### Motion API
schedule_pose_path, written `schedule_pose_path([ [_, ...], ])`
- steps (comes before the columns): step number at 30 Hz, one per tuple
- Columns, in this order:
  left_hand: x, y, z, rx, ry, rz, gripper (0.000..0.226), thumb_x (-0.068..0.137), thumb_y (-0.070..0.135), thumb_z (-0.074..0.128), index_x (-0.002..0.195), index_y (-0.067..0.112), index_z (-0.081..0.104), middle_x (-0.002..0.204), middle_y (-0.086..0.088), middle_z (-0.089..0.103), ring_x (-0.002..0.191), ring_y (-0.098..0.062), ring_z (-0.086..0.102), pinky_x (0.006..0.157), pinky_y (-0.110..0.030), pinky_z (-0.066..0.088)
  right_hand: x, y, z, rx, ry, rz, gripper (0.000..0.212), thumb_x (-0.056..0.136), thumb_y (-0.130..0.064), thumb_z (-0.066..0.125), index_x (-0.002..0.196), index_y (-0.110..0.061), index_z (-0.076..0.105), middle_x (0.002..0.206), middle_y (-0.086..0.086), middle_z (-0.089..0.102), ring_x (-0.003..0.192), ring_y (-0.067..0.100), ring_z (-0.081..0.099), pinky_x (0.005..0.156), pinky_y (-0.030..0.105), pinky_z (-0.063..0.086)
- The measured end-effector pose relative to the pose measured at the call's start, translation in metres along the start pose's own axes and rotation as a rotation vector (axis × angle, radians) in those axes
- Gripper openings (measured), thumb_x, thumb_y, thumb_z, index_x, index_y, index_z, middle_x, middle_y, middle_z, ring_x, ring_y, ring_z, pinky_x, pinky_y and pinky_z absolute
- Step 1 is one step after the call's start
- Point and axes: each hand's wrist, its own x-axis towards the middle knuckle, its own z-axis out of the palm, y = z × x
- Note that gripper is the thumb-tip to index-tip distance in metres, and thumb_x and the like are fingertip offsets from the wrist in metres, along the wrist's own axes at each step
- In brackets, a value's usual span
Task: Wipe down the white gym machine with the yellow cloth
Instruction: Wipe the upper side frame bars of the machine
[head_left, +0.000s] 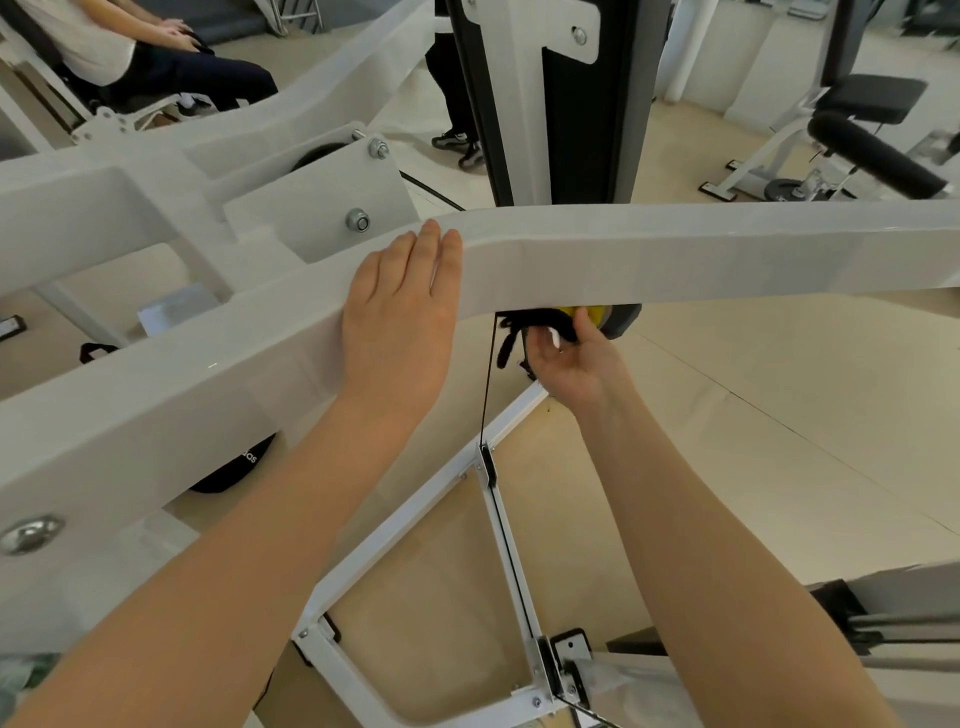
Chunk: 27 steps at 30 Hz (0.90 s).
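Head view, sole record.

Machine (675, 254): white frame; a thick beam crosses the view at mid height, with bolted plates to its left and a dark upright column behind.

Left hand (400, 306): flat on top of the beam, fingers straight and together, holding nothing; it appears to steady the beam.

Right hand (569, 358): beneath the beam, palm up, fingers curled round the cloth (584, 313). Only a small yellow patch of cloth shows, pressed against the beam's underside beside a black strap (511, 340).

Step in hand, by judgement: wiping the underside. To do it well, keep the cloth flat against the metal, draw it along the beam's length, steer clear of the strap and the thin black cable (488, 374), and keep the upper hand braced.

Surface and room: pale tan floor (779, 415); white base rails below; a bench (857, 135) with black pads at upper right; a seated person (156, 57) at upper left; a second person's legs near the column.
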Motion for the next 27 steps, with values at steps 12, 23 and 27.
schedule_pose_path([
  [12, -0.001, -0.002, 0.004, 0.024, 0.049, 0.005, 0.051, 0.079, 0.007, 0.03, 0.123, 0.001, 0.056, 0.121, -0.015, 0.061, 0.106, -0.029, 0.061, 0.092, -0.038, 0.027, -0.016, 0.027, -0.004, 0.155, -0.118, 0.037, 0.018, 0.096, -0.02, 0.051, 0.098, -0.004, 0.058, 0.102, 0.006, 0.063, 0.123, 0.019, 0.05, 0.103, 0.034, 0.041],
  [23, -0.003, 0.0, 0.006, -0.008, 0.075, -0.007, 0.051, 0.08, 0.007, 0.03, 0.124, 0.002, 0.054, 0.123, -0.016, 0.059, 0.109, -0.031, 0.059, 0.094, -0.039, 0.026, -0.011, 0.026, 0.006, 0.131, -0.211, -0.015, 0.03, 0.1, -0.033, 0.037, 0.107, -0.012, 0.057, 0.109, 0.001, 0.06, 0.111, 0.021, 0.054, 0.102, 0.045, 0.038],
  [27, -0.001, 0.018, 0.004, -0.132, 0.125, 0.07, 0.055, 0.079, 0.008, 0.03, 0.133, 0.003, 0.039, 0.138, -0.015, 0.047, 0.128, -0.033, 0.042, 0.109, -0.042, 0.02, -0.013, 0.022, -0.004, 0.105, -0.299, 0.024, 0.026, 0.099, -0.018, 0.033, 0.095, -0.01, 0.058, 0.094, 0.002, 0.064, 0.099, 0.022, 0.058, 0.094, 0.046, 0.042],
])
